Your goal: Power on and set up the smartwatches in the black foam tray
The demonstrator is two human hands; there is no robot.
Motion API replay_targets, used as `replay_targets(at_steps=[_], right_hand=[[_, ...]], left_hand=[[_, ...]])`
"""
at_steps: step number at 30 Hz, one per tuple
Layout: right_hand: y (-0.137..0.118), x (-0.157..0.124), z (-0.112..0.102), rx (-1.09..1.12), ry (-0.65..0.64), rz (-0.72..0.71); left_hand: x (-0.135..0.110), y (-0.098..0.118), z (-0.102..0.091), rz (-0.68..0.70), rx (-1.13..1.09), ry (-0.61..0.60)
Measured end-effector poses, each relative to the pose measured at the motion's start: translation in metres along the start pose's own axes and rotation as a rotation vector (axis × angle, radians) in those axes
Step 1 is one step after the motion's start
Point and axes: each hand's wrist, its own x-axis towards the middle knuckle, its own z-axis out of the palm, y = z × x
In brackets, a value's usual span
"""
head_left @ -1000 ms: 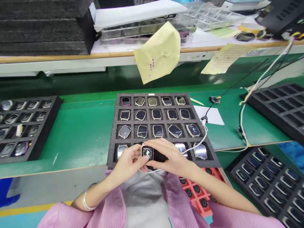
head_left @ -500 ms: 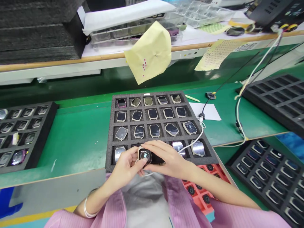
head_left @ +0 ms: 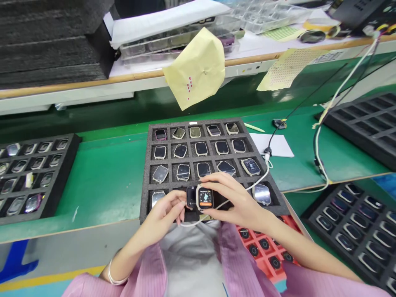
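My right hand (head_left: pixel 239 202) grips a smartwatch (head_left: pixel 205 197) by its edges, thumb below and fingers above. Its lit screen faces up and shows an orange bar. Just left of it, a second watch with a dark screen (head_left: pixel 191 196) is partly covered. My left hand (head_left: pixel 168 211) is closed, fingertips pinched at the end of a white cable (head_left: pixel 258 181); whatever sits at that end is hidden by the fingers. Both hands are over the front row of a black foam tray (head_left: pixel 148 165), whose compartments hold several watches.
More foam trays with watches lie at the left (head_left: pixel 74 152) and lower right (head_left: pixel 309 214). A red tray (head_left: pixel 262 264) with round dark parts is below my right forearm. A white paper (head_left: pixel 283 144) and a pen (head_left: pixel 254 128) lie behind. A shelf edge (head_left: pixel 139 78) crosses above the bench.
The lit watch has moved right, away from my left hand, and is now in my right hand alone. Its screen now shows an orange bar. The view has shifted slightly.
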Motion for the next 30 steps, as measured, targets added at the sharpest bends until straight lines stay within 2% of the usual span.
replay_targets(at_steps=[5,9,11,13,18,20,21,23,25,28,30], right_hand=[[0.005,-0.011,-0.011,-0.131,-0.023,0.106],[0.0,-0.007,-0.012,-0.318,-0.192,0.095],[-0.005,0.0,-0.009,-0.335,-0.238,0.045],[-0.009,0.01,-0.002,-0.351,-0.272,-0.001],[-0.012,0.035,0.022,-0.492,-0.428,-0.071],[-0.014,0.043,0.027,-0.579,-0.48,-0.073],[-0.015,0.047,0.028,-0.613,-0.51,-0.075],[-0.018,0.054,0.028,-0.649,-0.573,-0.079],[-0.02,0.058,0.029,-0.651,-0.61,-0.067],[-0.02,0.06,0.032,-0.598,-0.591,-0.01],[-0.019,0.059,0.032,-0.543,-0.557,0.033]], left_hand=[[-0.011,-0.005,-0.011,0.005,-0.063,-0.016],[-0.027,-0.009,-0.023,0.007,-0.114,0.044],[-0.036,-0.011,-0.023,-0.029,-0.165,0.02],[-0.044,-0.013,-0.016,-0.098,-0.226,-0.077],[-0.051,-0.013,0.011,-0.246,-0.374,-0.47],[-0.05,-0.011,0.014,-0.25,-0.43,-0.543],[-0.049,-0.01,0.012,-0.238,-0.457,-0.541],[-0.049,-0.009,0.004,-0.185,-0.484,-0.453],[-0.048,-0.007,-0.007,-0.11,-0.412,-0.259],[-0.043,-0.004,-0.022,-0.026,-0.207,0.064],[-0.038,-0.002,-0.029,-0.01,-0.128,0.159]])
